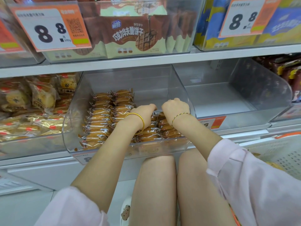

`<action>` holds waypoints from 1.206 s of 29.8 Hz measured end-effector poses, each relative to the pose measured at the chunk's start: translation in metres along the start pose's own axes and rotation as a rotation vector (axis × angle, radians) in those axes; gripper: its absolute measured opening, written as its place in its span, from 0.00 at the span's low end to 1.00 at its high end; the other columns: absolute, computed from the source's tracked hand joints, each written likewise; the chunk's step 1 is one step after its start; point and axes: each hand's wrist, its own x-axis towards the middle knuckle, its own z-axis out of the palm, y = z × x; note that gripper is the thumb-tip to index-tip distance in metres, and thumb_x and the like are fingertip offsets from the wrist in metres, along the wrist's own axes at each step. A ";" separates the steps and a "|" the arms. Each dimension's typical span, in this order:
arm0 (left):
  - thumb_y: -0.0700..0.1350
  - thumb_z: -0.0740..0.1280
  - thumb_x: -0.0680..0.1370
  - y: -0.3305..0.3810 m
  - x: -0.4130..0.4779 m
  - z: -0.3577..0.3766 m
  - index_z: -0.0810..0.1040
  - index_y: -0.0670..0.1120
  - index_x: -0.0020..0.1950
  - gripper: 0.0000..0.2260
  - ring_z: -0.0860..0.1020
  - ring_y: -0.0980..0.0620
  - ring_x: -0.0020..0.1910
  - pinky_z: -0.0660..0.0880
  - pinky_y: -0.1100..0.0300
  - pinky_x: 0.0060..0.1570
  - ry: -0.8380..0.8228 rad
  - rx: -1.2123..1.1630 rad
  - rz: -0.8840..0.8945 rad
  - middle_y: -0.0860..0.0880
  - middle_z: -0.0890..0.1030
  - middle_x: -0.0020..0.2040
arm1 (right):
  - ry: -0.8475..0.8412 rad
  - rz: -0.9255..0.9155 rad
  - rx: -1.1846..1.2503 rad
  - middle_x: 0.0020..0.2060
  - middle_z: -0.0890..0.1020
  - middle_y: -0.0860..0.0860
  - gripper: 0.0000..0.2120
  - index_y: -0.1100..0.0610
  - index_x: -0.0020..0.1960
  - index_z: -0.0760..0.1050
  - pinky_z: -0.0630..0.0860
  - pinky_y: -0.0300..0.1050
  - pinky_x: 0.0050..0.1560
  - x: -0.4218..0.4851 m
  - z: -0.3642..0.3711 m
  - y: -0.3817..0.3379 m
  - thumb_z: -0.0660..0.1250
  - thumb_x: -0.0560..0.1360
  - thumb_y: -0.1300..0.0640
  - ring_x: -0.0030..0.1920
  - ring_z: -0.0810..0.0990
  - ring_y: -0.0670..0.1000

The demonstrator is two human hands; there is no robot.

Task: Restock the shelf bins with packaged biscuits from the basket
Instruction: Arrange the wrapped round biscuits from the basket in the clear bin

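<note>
The clear plastic shelf bin (104, 82) on the middle shelf holds rows of small packaged biscuits (99, 121) standing on edge. Two full rows fill its left side, and shorter rows lie under my wrists. Both my hands are inside this bin. My left hand (145, 113), with a gold bangle at the wrist, curls down over the far end of a shorter row. My right hand (175, 107), wearing a braided bracelet, curls over the packets beside it. The fingertips of both hands are hidden behind the knuckles. The white perforated basket (280, 154) with an orange handle sits at the right edge.
To the right of the biscuit bin stands a clear bin (228, 98) with nothing in it. On the left is a bin of gold-wrapped pastries (37, 101). The shelf above (146, 60) carries bins of chocolate wafer packs and price cards. My knees are below the shelf front.
</note>
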 end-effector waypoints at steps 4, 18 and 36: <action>0.33 0.62 0.77 -0.004 0.001 0.000 0.65 0.48 0.69 0.23 0.75 0.42 0.58 0.74 0.48 0.58 0.030 0.051 -0.015 0.44 0.76 0.61 | 0.034 0.002 -0.009 0.57 0.77 0.57 0.16 0.60 0.60 0.73 0.70 0.47 0.45 0.003 0.001 0.003 0.62 0.73 0.69 0.62 0.70 0.58; 0.33 0.59 0.78 0.004 0.004 0.002 0.65 0.47 0.69 0.21 0.75 0.42 0.60 0.70 0.50 0.58 0.045 0.171 0.006 0.43 0.77 0.61 | -0.022 -0.075 -0.056 0.54 0.79 0.57 0.15 0.59 0.60 0.74 0.69 0.45 0.41 0.008 0.004 0.001 0.61 0.75 0.68 0.54 0.78 0.58; 0.38 0.59 0.79 0.005 -0.021 -0.010 0.67 0.49 0.69 0.19 0.71 0.43 0.65 0.66 0.48 0.65 0.198 -0.037 -0.069 0.46 0.75 0.65 | 0.110 -0.030 0.246 0.55 0.78 0.59 0.20 0.61 0.60 0.73 0.75 0.50 0.51 -0.006 -0.012 0.016 0.58 0.72 0.73 0.58 0.75 0.60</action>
